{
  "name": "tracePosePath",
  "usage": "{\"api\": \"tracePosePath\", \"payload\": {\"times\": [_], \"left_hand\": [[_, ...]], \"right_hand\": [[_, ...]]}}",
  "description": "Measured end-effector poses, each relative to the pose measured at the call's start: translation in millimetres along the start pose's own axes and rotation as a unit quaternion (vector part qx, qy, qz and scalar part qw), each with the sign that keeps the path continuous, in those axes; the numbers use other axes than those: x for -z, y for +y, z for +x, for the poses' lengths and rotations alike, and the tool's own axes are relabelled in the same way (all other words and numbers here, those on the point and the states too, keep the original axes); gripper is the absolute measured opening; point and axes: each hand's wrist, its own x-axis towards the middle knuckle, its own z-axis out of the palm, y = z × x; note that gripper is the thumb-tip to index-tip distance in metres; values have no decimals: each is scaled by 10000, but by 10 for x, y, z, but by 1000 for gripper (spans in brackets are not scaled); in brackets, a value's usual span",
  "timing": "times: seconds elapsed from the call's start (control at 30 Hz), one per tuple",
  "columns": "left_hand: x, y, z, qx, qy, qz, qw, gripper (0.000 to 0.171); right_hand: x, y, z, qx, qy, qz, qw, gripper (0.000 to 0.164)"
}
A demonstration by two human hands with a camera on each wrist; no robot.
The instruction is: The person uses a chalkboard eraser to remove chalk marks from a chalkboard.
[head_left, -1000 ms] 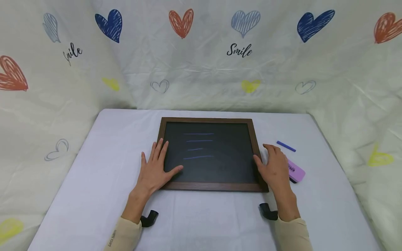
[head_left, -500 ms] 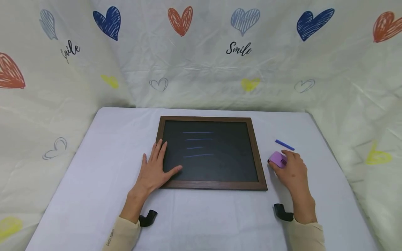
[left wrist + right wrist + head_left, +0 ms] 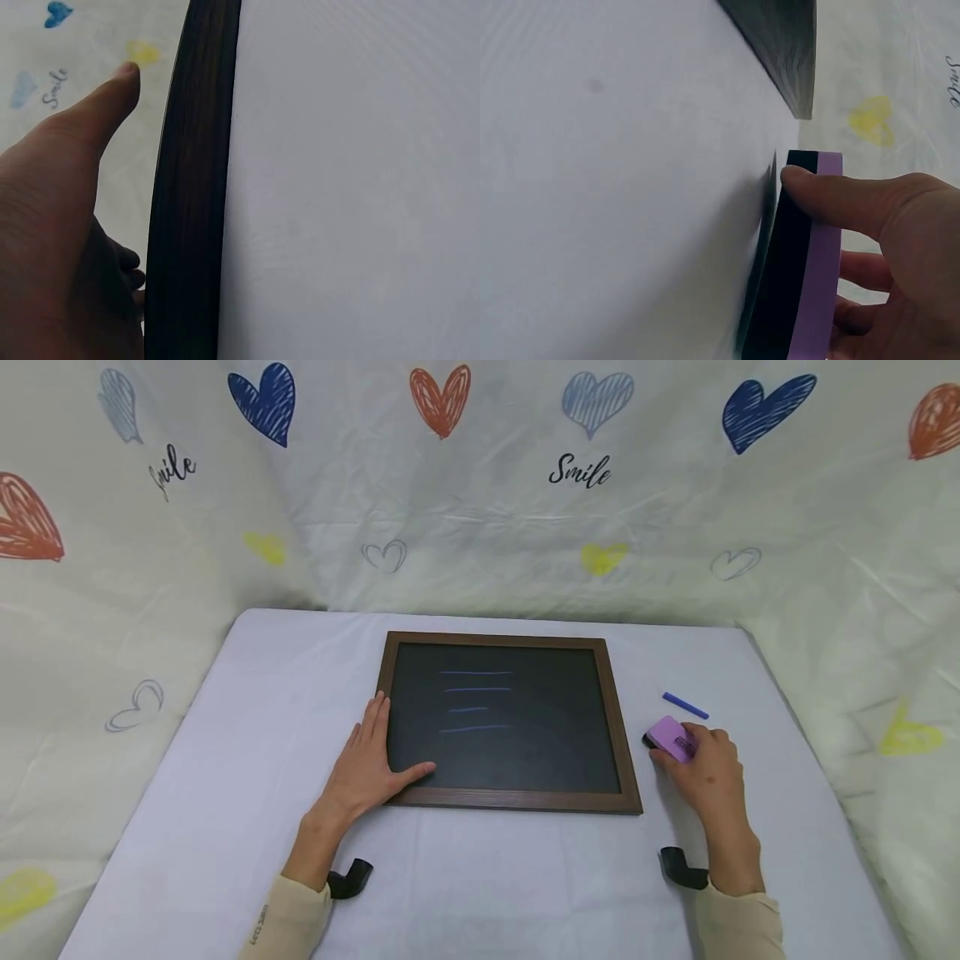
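Observation:
A framed blackboard (image 3: 502,752) lies on the table, with several short blue lines drawn on its dark surface. My left hand (image 3: 360,781) rests flat at its lower left corner, fingers straight along the left side of the frame and thumb over the board. To the right of the board, my right hand (image 3: 708,777) grips a purple eraser (image 3: 669,735) with a black underside. In the right wrist view, the thumb presses the black side of the eraser (image 3: 821,262); the other fingers are partly hidden behind it. Whether the eraser touches the table is hard to tell.
A blue chalk stick (image 3: 686,705) lies just beyond the eraser. The table (image 3: 487,885) has a white cloth, and a curtain (image 3: 480,510) printed with hearts stands around its back and sides. A black wrist mount (image 3: 351,879) sits by the left wrist, another (image 3: 682,868) by the right.
My right hand has left the board's right edge, moved right and taken hold of the eraser, which has shifted leftward. My left hand stays at the corner, its fingers now closer together.

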Motion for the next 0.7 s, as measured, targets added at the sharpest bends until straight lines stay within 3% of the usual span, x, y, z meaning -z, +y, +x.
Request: {"api": "tracePosePath", "payload": {"times": [0.23, 0.7], "left_hand": [[39, -23, -38, -50, -119, -45, 9999, 137], [21, -93, -102, -51, -217, 54, 9997, 146]], "right_hand": [[18, -119, 78, 300, 409, 309, 9982, 73], [-129, -433, 130, 984, 249, 789, 9917, 68]]}}
